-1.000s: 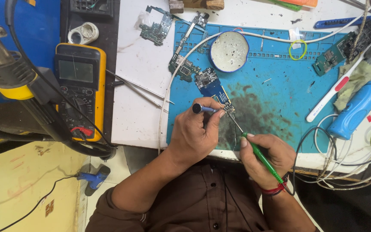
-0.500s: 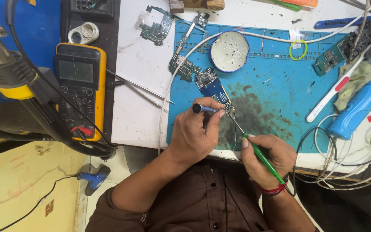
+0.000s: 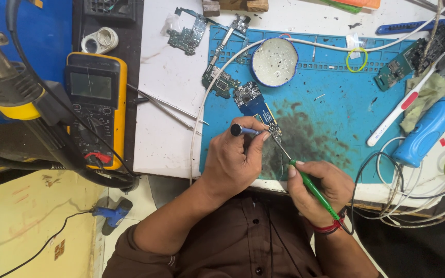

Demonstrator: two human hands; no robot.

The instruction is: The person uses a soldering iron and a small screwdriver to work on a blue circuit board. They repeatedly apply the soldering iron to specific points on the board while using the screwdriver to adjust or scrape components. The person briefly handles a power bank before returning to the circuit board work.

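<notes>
**Holding steady over the small board**

Comparing with the pictures a moment earlier, almost nothing has shifted: both hands sit in the same spots, and only the right hand's tool seems to have crept slightly. That stillness suggests fine, continuous work at one joint rather than a change of step.

The left hand (image 3: 233, 159) has its grip pressed together on a slim blue-handled tool (image 3: 244, 130), its dark butt end pointing left and its tip hidden at the work. The right hand (image 3: 318, 188) pinches a green-handled iron (image 3: 312, 190), whose thin metal shaft slants up to the same spot. Both meet on a small circuit board (image 3: 257, 104), glossy blue with dark chips, lying flat on the blue mat (image 3: 330, 87). The mat looks rubbery, ribbed along its top edge and smeared with dark scorch stains near the hands.

A round shallow tin (image 3: 274, 62) lies beyond the board; a yellow multimeter (image 3: 96, 108) rests left on the white counter (image 3: 168, 103).
</notes>
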